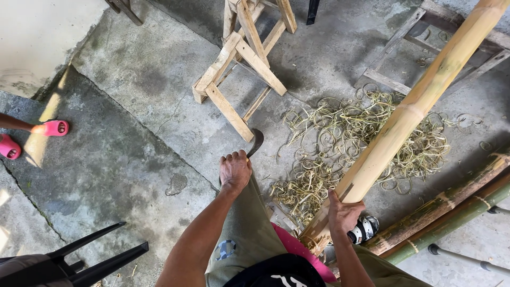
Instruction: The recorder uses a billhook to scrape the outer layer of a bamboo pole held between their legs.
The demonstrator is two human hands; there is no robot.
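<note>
My left hand [235,170] is closed around the handle of a curved dark-bladed knife [256,142], whose tip points away from me over my knee. My right hand [342,212] grips the lower end of a thick yellow bamboo pole [409,114]. The pole slants up to the top right corner, and its split base rests by my lap. A heap of curly pale bamboo shavings [340,143] lies on the concrete floor [133,159] beneath the pole.
A wooden sawhorse [244,64] stands ahead, a wooden frame [393,79] to the right. Darker and green bamboo poles [451,207] lie at right with thin metal rods [467,259]. Black chair legs [101,255] sit bottom left. Another person's feet in pink sandals [50,128] are at left.
</note>
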